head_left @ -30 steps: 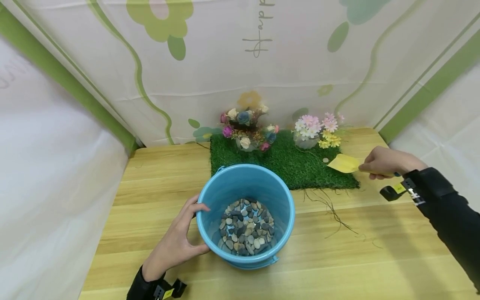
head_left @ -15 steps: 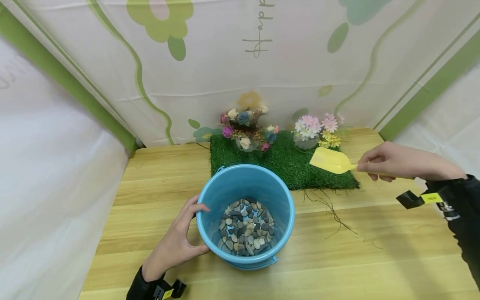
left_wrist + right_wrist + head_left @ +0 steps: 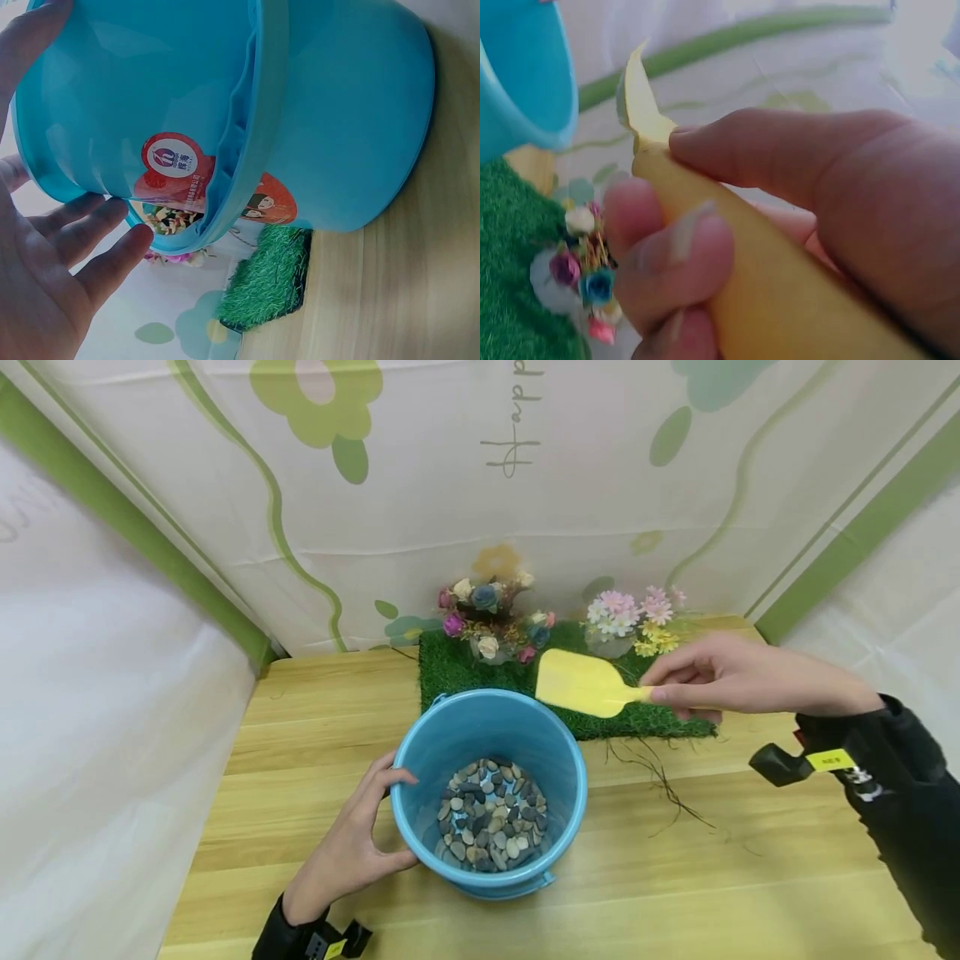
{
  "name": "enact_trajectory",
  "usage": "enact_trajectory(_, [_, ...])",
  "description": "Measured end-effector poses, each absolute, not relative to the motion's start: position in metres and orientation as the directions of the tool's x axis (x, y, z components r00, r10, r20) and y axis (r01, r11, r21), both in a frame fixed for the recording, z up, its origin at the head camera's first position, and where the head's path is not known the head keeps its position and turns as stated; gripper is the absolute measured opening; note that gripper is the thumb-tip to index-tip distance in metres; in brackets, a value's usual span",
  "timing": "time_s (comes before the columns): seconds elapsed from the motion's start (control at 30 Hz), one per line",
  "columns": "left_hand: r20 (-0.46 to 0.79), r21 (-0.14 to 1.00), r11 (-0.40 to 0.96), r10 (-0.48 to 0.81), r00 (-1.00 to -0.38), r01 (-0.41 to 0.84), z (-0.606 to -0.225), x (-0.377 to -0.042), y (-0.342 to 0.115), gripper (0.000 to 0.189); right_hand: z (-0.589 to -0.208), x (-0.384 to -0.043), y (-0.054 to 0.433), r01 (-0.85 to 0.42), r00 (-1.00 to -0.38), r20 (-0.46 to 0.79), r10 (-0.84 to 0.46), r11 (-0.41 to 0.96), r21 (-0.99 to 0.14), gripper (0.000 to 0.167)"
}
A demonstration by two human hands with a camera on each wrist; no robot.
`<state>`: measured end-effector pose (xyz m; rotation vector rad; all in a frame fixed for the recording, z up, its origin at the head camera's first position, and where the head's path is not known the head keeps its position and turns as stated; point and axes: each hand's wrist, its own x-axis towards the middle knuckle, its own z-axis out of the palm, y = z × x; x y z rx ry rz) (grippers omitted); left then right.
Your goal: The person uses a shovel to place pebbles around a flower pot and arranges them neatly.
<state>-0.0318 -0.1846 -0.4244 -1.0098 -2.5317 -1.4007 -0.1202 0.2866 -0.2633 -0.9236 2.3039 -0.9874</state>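
Two bare hands work at a wooden table [image 3: 300,760]: one steadies a blue bucket [image 3: 581,781], the other carries a yellow scoop [image 3: 581,683]. Picture a clock centred on the bucket, six o'clock nearest the person. Between eight and nine, the left hand [image 3: 363,839] is clamped on the bucket's side, a finger hooked over the rim and the thumb against the outer wall. Grey, tan and dark pebbles [image 3: 495,814] cover most of the bucket's floor.

At two o'clock, the right hand [image 3: 708,677] is closed around the scoop's handle, thumb pressed along it near the blade. The blade, with no pebbles seen on it, points toward nine o'clock, just outside the rim between one and two; the right wrist view shows a gap between scoop and bucket. Behind lies a green turf mat [image 3: 442,681], with mixed artificial roses [image 3: 487,647] at twelve and a daisy bunch [image 3: 618,618] at one.

For good control, the left hand should probably stay firm so that the bucket neither slides nor tips. The blade would best travel level and high enough to clear the rim; that thumb-forward grip should help steer it and avoid knocking the flowers.
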Motion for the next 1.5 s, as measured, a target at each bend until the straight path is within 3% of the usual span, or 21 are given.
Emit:
enact_trajectory(0.2, [0.373, 0.725, 0.361, 0.511, -0.774, 0.587, -0.424, -0.033, -0.184, 0.075, -0.255, -0.122, 0.246, -0.462, -0.581, -0.174, -0.795, 0.498, -0.734, 0.015])
enact_trajectory(0.47, [0.365, 0.724, 0.370, 0.512, -0.778, 0.582, -0.423, -0.033, -0.184, 0.076, -0.249, -0.124, 0.191, -0.609, -0.545, -0.200, -0.814, 0.549, -0.572, 0.016])
enact_trajectory(0.7, [0.357, 0.724, 0.376, 0.512, -0.781, 0.578, -0.423, -0.032, -0.184, 0.074, -0.254, -0.129, 0.157, -0.625, -0.547, -0.240, -0.802, 0.582, -0.520, 0.013])
enact_trajectory(0.9, [0.352, 0.728, 0.379, 0.508, -0.786, 0.571, -0.423, -0.030, -0.184, 0.073, -0.262, -0.131, 0.135, -0.650, -0.477, -0.284, -0.832, 0.551, -0.524, 0.023])
enact_trajectory(1.1, [0.348, 0.728, 0.380, 0.512, -0.785, 0.571, -0.422, -0.032, -0.184, 0.073, -0.276, -0.131, 0.118, -0.615, -0.421, -0.414, -0.807, 0.589, -0.524, 0.038])
enact_trajectory(1.27, [0.351, 0.728, 0.375, 0.516, -0.781, 0.575, -0.422, -0.032, -0.183, 0.075, -0.286, -0.131, 0.100, -0.599, -0.407, -0.532, -0.742, 0.657, -0.457, 0.047])
enact_trajectory(1.5, [0.346, 0.735, 0.374, 0.511, -0.787, 0.566, -0.424, -0.031, -0.184, 0.078, -0.285, -0.130, 0.077, -0.623, -0.442, -0.605, -0.662, 0.712, -0.324, 0.028])
